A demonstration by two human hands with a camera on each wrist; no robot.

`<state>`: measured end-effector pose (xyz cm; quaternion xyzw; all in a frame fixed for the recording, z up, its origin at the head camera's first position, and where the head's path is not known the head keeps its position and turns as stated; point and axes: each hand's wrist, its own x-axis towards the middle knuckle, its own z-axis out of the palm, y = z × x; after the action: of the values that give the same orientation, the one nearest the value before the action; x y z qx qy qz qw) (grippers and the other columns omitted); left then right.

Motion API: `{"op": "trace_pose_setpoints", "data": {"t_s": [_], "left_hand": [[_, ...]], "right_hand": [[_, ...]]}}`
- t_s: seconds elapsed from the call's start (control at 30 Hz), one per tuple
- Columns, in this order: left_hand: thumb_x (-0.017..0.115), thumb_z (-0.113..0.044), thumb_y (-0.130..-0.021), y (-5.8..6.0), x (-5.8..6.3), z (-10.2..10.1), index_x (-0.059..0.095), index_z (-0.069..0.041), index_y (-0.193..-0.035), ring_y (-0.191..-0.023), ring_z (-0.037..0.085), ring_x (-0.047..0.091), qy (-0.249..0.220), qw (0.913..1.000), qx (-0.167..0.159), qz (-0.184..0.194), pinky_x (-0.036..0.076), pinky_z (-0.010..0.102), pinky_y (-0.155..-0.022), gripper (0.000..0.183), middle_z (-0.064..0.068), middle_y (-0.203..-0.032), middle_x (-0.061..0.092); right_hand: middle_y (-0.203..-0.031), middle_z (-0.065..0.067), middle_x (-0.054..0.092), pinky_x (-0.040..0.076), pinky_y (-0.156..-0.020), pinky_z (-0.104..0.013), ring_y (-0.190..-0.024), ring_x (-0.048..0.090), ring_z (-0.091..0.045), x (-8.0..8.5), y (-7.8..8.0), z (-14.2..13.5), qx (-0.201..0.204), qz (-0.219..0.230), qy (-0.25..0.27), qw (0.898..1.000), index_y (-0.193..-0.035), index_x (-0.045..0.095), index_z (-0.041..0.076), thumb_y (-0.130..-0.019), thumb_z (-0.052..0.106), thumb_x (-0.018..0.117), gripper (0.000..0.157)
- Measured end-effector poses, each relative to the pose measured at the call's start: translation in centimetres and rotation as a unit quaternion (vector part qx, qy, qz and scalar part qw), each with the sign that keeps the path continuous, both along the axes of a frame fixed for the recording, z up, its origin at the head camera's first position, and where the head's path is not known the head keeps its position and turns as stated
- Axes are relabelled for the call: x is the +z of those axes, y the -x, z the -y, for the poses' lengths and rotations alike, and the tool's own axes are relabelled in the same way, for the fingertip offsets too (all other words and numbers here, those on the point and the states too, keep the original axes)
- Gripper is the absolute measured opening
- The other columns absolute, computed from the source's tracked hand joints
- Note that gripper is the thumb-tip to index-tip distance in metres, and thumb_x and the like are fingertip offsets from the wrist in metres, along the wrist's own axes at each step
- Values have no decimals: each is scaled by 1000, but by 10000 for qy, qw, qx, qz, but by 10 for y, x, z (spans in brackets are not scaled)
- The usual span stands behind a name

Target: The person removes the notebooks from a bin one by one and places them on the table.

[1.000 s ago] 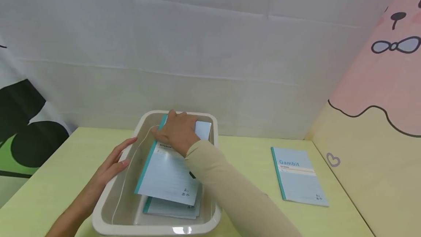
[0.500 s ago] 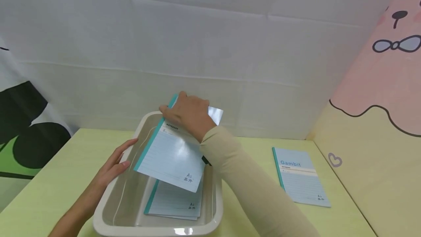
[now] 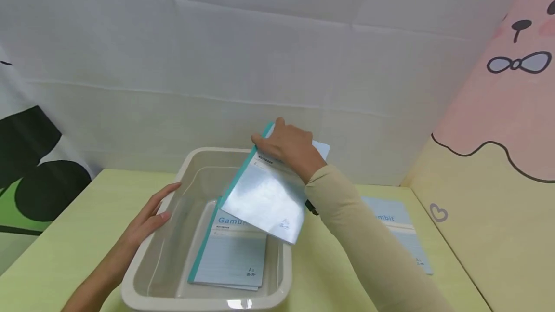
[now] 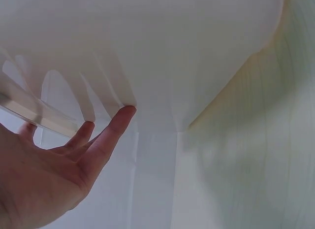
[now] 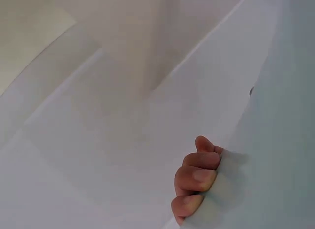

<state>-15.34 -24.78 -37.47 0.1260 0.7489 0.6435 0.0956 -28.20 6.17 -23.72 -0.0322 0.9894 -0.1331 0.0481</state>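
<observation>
My right hand (image 3: 288,146) grips a light-blue notebook (image 3: 264,201) with a teal spine by its upper part, tilted above the basin's right side. In the right wrist view, curled fingers (image 5: 194,182) lie against the notebook's pale cover (image 5: 275,165). Inside the cream plastic basin (image 3: 284,297) lie more such notebooks (image 3: 230,259), stacked, the top one marked Gambit and partly covered by the held one. At the basin's left side, my left hand (image 3: 145,220) rests thumb and finger on the rim; in the left wrist view, straight fingers (image 4: 106,140) touch the outer wall.
Another Gambit notebook (image 3: 401,230) lies on the yellow-green table (image 3: 60,254) at the right, partly hidden by the right sleeve (image 3: 368,235). A white cloth wall (image 3: 260,61) closes off the back, and a pink and yellow panel (image 3: 490,182) borders the right.
The right hand has lifted the notebook up from inside the basin and carried it to the right, uncovering more of the stack below. The left hand stays at the rim.
</observation>
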Motion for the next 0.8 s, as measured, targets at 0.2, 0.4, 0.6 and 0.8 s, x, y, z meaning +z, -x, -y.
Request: {"op": "trace_pose_setpoints", "data": {"t_s": [0.2, 0.4, 0.6, 0.8], "left_hand": [[31, -32, -114, -2, 1, -2, 16, -41, -165, -116, 13, 65, -81, 9999, 33, 142, 62, 47, -84, 54, -2, -153, 36], [31, -31, -113, -2, 2, -3, 16, -40, -165, -116, 12, 65, -134, 9999, 7, 105, 62, 49, -85, 55, -3, -151, 38], [30, -31, -113, -2, -1, -1, 16, -40, -165, -116, 12, 65, -116, 9999, 7, 89, 62, 47, -84, 54, -6, -151, 38], [30, -31, -113, -1, -3, -1, 16, -42, -164, -116, 11, 64, -132, 9998, 37, 133, 62, 48, -84, 54, -6, -153, 35]], "right_hand": [[-108, -15, 66, 39, -109, -59, -99, 62, -32, -31, 5, -35, 96, -513, 171, 9985, -147, 41, 3, -93, 63, 44, 81], [-110, -15, 64, 42, -97, -55, -97, 58, -33, -50, 6, -65, 188, -1237, 390, 9914, -144, 51, 9, -93, 61, 45, 73], [-109, -13, 65, 39, -89, -50, -93, 56, -31, -68, 6, -96, 175, -1756, 744, 9815, -143, 56, 13, -93, 57, 46, 67], [-111, -13, 68, 37, -87, -47, -92, 58, -30, -95, 6, -120, 325, -1857, 758, 9791, -142, 59, 11, -94, 53, 50, 64]]}}
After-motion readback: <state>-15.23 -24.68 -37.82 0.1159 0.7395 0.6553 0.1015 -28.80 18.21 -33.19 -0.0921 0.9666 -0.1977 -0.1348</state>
